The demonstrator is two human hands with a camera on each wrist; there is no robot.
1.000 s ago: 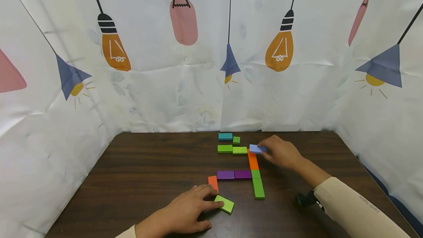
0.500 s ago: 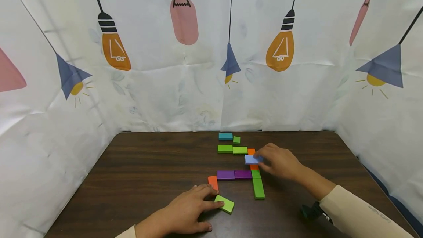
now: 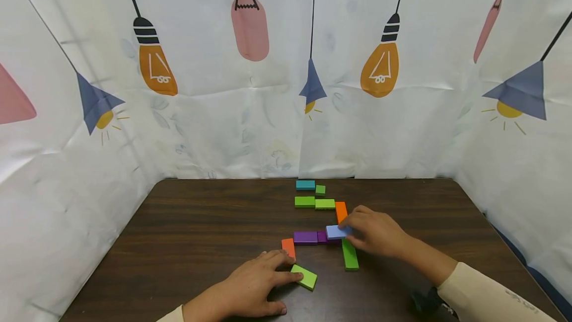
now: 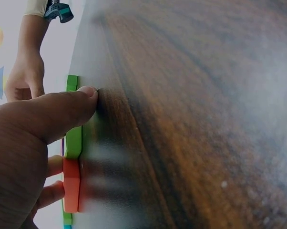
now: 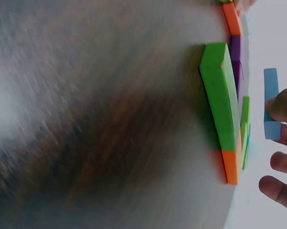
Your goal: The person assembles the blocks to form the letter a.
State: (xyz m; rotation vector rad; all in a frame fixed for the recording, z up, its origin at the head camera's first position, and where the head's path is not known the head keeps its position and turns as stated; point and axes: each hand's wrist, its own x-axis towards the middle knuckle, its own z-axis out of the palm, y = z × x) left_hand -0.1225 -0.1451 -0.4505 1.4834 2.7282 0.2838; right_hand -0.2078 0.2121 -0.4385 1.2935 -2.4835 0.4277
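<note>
My right hand (image 3: 380, 232) pinches a light blue rectangular block (image 3: 334, 232) between thumb and fingers. In the right wrist view the blue block (image 5: 271, 90) is held above the table, apart from the row beneath. It hides part of a dark purple block (image 3: 321, 237) in the head view. My left hand (image 3: 252, 282) rests on the table at the near side. One of its fingers touches a tilted lime green block (image 3: 306, 278); others touch an orange block (image 3: 288, 247), as the left wrist view also shows (image 4: 71, 186).
A purple block (image 3: 306, 238) joins the row by the dark purple one. At its right run a green block (image 3: 350, 255) and an orange block (image 3: 341, 211). Behind lie two lime blocks (image 3: 305, 202), a teal block (image 3: 306, 185) and a small green block (image 3: 320, 191).
My right hand has carried the light blue block toward me and slightly left, from beside the far end of the right orange block to above the purple row's right end. My left hand stays put.
</note>
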